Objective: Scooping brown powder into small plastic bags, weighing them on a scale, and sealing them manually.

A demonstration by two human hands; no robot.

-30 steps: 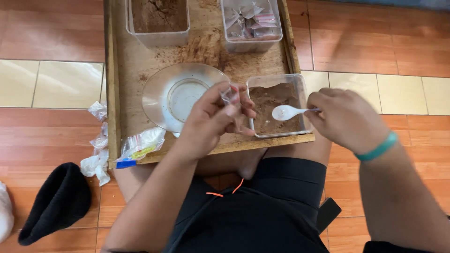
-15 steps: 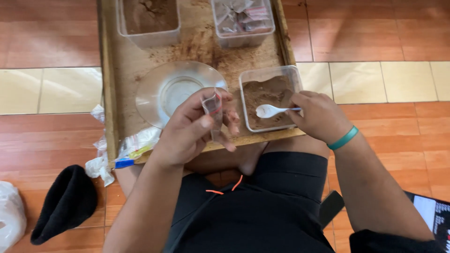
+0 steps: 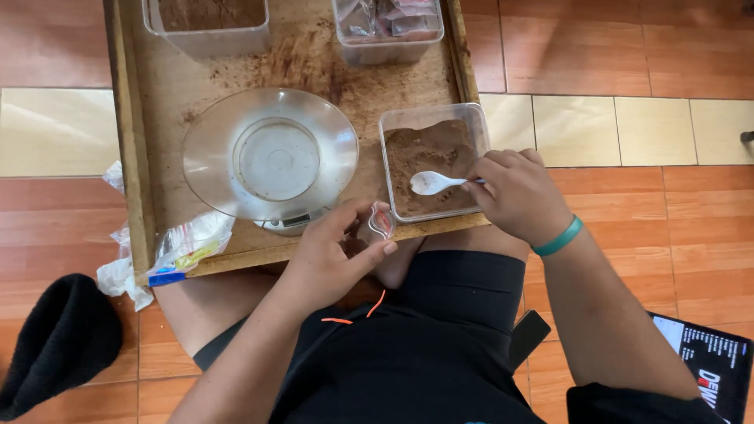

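- Seated on a tiled floor, a person works over a wooden tray [image 3: 135, 157] resting on the lap.
- The left hand [image 3: 330, 255] pinches a small clear bag [image 3: 380, 223] between thumb and fingers, at the tray's near edge.
- The right hand [image 3: 514, 192] is closed on the handle of a white spoon [image 3: 433, 183]; its bowl hangs over brown powder in a clear tub [image 3: 432, 161], just past the bag.
- A scale with a glass bowl [image 3: 271, 153] sits beyond the left hand.
- By the look of it, filling is in hand: the bag's mouth must be held open for the spoon.
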